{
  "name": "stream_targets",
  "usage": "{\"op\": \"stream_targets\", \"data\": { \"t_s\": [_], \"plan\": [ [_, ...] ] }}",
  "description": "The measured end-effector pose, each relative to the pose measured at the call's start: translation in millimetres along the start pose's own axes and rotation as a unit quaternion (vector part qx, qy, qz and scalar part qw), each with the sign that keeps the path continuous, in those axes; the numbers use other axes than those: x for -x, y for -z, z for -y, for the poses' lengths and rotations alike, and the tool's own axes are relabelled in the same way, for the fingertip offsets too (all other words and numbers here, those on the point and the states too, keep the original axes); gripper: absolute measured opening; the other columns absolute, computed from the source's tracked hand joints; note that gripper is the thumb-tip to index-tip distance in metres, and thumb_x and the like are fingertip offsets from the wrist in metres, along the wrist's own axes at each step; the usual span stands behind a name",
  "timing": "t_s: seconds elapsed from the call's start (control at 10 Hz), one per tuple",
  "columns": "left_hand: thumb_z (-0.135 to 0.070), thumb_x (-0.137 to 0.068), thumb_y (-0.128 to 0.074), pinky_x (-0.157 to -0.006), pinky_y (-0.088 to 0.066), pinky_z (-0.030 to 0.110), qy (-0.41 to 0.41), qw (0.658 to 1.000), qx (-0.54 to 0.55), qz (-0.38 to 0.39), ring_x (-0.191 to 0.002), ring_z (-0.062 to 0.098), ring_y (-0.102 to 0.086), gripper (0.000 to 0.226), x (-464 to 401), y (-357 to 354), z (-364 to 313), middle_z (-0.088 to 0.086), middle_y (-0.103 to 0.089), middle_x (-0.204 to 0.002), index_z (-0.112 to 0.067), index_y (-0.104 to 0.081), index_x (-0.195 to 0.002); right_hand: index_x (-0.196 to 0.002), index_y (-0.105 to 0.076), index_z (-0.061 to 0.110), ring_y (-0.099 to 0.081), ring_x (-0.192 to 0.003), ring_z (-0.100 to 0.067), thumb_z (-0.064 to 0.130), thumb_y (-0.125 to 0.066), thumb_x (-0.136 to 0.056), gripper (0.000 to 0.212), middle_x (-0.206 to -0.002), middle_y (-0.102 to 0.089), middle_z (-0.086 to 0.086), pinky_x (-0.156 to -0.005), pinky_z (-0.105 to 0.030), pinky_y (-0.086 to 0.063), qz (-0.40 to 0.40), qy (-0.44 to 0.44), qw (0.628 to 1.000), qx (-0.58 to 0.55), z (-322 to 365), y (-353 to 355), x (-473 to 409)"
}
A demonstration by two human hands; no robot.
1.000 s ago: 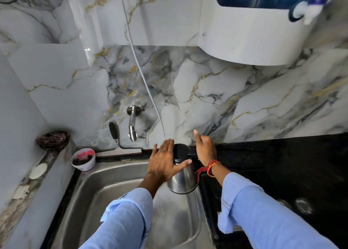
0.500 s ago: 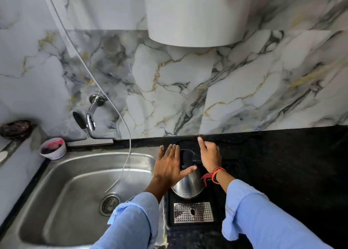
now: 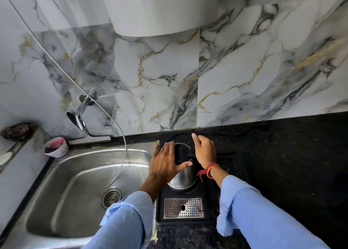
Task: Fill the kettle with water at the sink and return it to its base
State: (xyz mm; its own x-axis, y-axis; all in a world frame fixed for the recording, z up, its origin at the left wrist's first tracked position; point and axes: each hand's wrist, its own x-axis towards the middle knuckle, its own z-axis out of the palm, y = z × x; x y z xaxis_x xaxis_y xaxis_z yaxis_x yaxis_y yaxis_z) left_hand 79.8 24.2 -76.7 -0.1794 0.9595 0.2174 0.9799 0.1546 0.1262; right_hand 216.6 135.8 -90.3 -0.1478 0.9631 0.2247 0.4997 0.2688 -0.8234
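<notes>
A steel kettle [image 3: 181, 180] with a black lid stands upright on a black base unit [image 3: 211, 210] just right of the sink [image 3: 75, 173]. My left hand [image 3: 164, 164] lies flat against the kettle's left side, fingers straight and thumb across the front. On the kettle's right side, where the handle is hidden, my right hand [image 3: 205, 151] is curled with the index finger pointing at the wall. The tap [image 3: 81, 115] sticks out of the wall above the sink's back left.
A perforated metal drip grate [image 3: 183, 208] sits in the base unit in front of the kettle. A thin white hose [image 3: 123, 154] hangs into the sink. A small pink-stained cup [image 3: 56, 147] stands at the sink's back left. Black counter [image 3: 282, 164] runs right; a white appliance [image 3: 150, 9] hangs overhead.
The kettle has moved right, from over the sink to the black base unit, with both hands staying on it. My view has shifted right along with it.
</notes>
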Motion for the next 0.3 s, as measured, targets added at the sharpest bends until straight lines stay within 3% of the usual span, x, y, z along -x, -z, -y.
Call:
{"op": "stream_targets", "data": {
  "t_s": [0.1, 0.3],
  "plan": [
    [-0.092, -0.078, -0.032, -0.12, -0.022, 0.05, 0.011, 1.0, 0.009, 0.016, -0.141, 0.026, -0.044, 0.11, 1.4, -1.6, -1.7, 0.015, -0.052, -0.148, -0.005, -0.038, -0.145, -0.074, -0.065, 0.009, -0.064, -0.071, -0.034, 0.044, -0.045, -0.102, 0.049, -0.071, -0.071, -0.013, -0.061, -0.038, -0.047, 0.024, 0.03, 0.997, 0.06, 0.4, 2.0, 0.4],
    [-0.095, -0.074, -0.027, -0.122, -0.015, 0.054, 0.02, 0.995, 0.019, 0.092, -0.152, 0.024, -0.023, 0.12, 1.4, 8.2, 0.9, 0.012, -0.029, -0.163, -0.007, -0.016, -0.155, -0.097, -0.068, 0.01, -0.069, -0.09, -0.032, 0.042, -0.038, -0.104, 0.044, -0.094, -0.074, -0.013, -0.065, -0.033, -0.042, 0.11, 0.13, 0.969, 0.178, 5.7, 7.6, 4.7]
  ]
}}
